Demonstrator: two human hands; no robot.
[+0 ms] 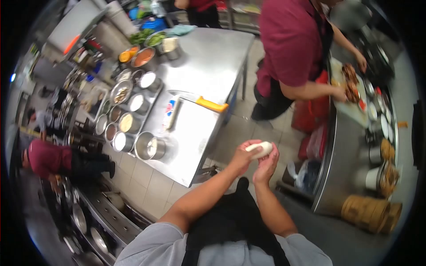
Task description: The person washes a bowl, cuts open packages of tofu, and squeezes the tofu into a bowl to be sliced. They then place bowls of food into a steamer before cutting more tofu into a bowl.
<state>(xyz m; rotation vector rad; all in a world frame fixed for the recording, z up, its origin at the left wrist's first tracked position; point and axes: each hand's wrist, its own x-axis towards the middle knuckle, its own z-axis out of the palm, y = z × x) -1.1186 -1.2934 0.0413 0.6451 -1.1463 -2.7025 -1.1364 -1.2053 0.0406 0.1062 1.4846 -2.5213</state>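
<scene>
In front of my apron, both hands hold a smooth white oval lump [260,150] that looks like dough. My left hand [241,159] is closed around its left end, fingers curled over the top. From the other side my right hand [267,166] cups it, fingers against its right end. To the left is the steel table [208,48], where a white tube-shaped package [170,113] with a blue and red label lies. Nearby on the table's right edge rests a yellow bar-like object [212,104]. A steel pot [143,146] stands at the table's near left corner.
Several steel containers of ingredients, one a cream-filled tin [127,123], line the table's left side. On the right, a co-worker in a maroon shirt [288,40] handles browned meat on a white cutting board [350,106]. Bamboo steamers [364,213] sit on the right counter.
</scene>
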